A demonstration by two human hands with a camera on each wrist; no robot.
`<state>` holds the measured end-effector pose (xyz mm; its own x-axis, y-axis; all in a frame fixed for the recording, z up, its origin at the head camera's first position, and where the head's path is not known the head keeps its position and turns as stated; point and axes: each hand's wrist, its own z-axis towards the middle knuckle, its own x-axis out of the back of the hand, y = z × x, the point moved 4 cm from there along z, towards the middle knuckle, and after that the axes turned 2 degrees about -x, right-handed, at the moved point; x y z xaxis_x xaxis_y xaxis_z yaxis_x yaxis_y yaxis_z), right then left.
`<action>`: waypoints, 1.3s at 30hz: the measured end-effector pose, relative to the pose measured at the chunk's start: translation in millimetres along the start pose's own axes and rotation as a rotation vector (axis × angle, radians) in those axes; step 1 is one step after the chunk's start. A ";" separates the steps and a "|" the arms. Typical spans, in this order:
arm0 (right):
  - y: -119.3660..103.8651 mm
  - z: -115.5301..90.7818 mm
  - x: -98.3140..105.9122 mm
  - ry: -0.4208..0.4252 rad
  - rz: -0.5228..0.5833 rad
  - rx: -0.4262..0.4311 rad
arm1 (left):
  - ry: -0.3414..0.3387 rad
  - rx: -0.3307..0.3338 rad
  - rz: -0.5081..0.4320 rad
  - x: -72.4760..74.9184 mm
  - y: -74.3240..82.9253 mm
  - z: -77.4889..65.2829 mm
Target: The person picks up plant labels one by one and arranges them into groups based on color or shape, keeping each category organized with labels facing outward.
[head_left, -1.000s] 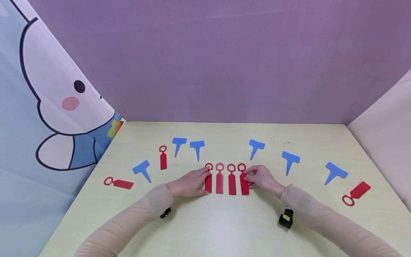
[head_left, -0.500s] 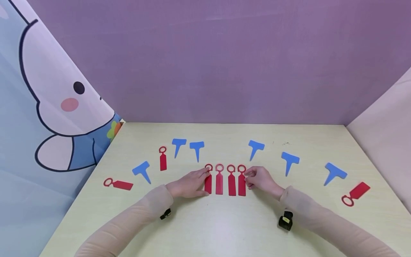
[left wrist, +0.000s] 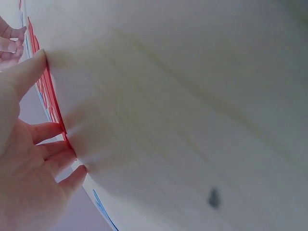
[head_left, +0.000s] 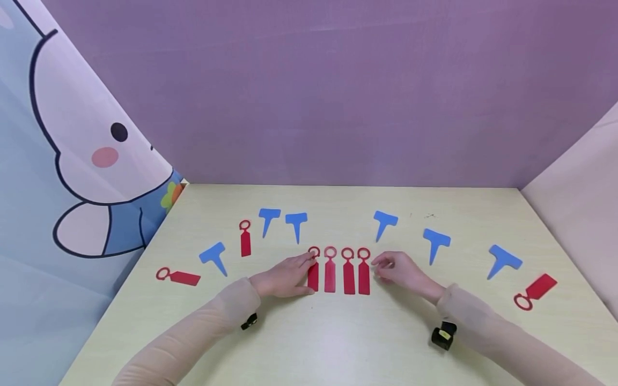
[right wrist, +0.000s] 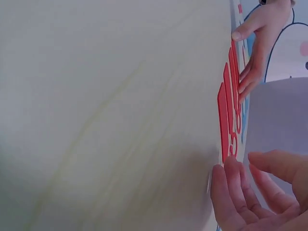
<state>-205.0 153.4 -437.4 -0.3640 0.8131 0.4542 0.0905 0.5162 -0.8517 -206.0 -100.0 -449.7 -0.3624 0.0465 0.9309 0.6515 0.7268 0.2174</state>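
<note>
Several flat red tags with ring tops lie upright in a row mid-table in the head view. My left hand (head_left: 286, 276) rests with extended fingers on the leftmost red tag (head_left: 313, 280), fingertips at its ring and thumb by its lower end. The two middle tags, one (head_left: 330, 277) and another (head_left: 348, 278), lie untouched. To the right of the rightmost red tag (head_left: 364, 279) is my right hand (head_left: 403, 271), its fingers loosely bent and holding nothing. In the right wrist view a gap shows between thumb and fingers of that hand (right wrist: 255, 192).
Blue T-shaped plant labels lie around the row, among them one (head_left: 296, 219) behind my left hand and one (head_left: 385, 219) behind my right. More red tags lie at the left (head_left: 184, 278) and far right (head_left: 541, 287). A purple panel (head_left: 338, 96) stands behind the table.
My right hand has straightened the rightmost red tag, shifting its lower end slightly left, then let go and drawn back to the right. My left hand has stayed in place.
</note>
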 end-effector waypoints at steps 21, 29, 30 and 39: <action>3.7 -24.9 51.8 0.048 -0.069 0.131 | 0.002 -0.008 0.009 3.2 1.9 -1.0; 11.5 -34.5 74.0 0.091 -0.154 0.149 | 0.009 -0.008 0.009 2.7 1.7 -0.2; 12.3 -36.4 76.7 0.095 -0.156 0.148 | 0.007 -0.007 0.010 2.5 1.5 -0.1; 20.2 -52.7 98.1 0.129 -0.175 0.127 | 0.004 0.000 0.013 1.5 1.1 -0.5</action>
<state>-190.0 257.8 -396.2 -0.2415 0.7460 0.6207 -0.0840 0.6211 -0.7792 -205.5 -99.4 -448.0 -0.3514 0.0533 0.9347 0.6561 0.7262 0.2052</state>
